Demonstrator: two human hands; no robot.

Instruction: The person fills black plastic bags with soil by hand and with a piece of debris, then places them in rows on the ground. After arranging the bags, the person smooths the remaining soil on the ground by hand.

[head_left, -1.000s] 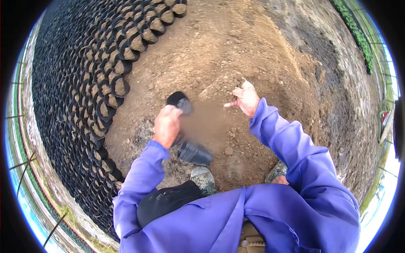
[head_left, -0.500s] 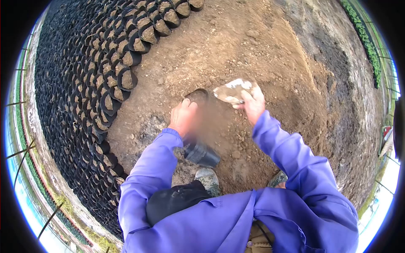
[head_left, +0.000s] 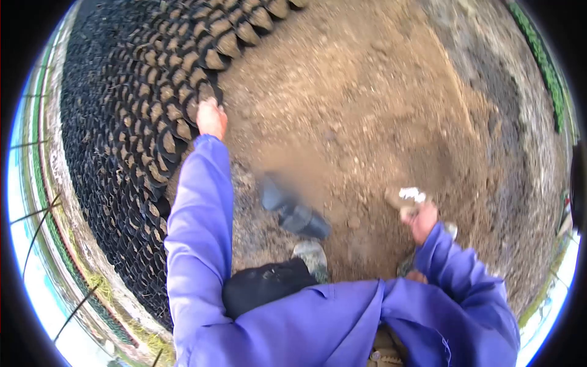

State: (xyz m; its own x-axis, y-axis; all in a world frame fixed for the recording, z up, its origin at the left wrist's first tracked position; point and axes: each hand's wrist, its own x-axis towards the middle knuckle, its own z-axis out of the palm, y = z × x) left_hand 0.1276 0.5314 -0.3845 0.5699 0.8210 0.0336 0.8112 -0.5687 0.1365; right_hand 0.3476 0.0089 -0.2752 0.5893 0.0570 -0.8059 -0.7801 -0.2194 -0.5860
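Note:
My left hand (head_left: 211, 120) reaches out to the near edge of the rows of soil-filled black pots (head_left: 183, 129). Its fingers are closed on the rim of a black plant pot (head_left: 206, 92) filled with soil, set against the outer row. Low on the right, my right hand (head_left: 422, 221) grips a whitish, soil-smeared scoop (head_left: 412, 194), blurred by motion, above the loose soil. Between the hands, empty-looking black pots (head_left: 301, 220) lie on their side near my foot; their upper end is blurred.
Loose brown soil (head_left: 342, 79) covers the ground ahead and rises to a heap on the right. Densely packed black pots (head_left: 92, 122) fill the left side. My shoe (head_left: 310, 257) is just below the lying pots. A green plant strip (head_left: 541, 67) runs along the far right.
My left hand has moved up and left with the pot, from the middle to the outer row. My right hand has drawn back down and right with the scoop.

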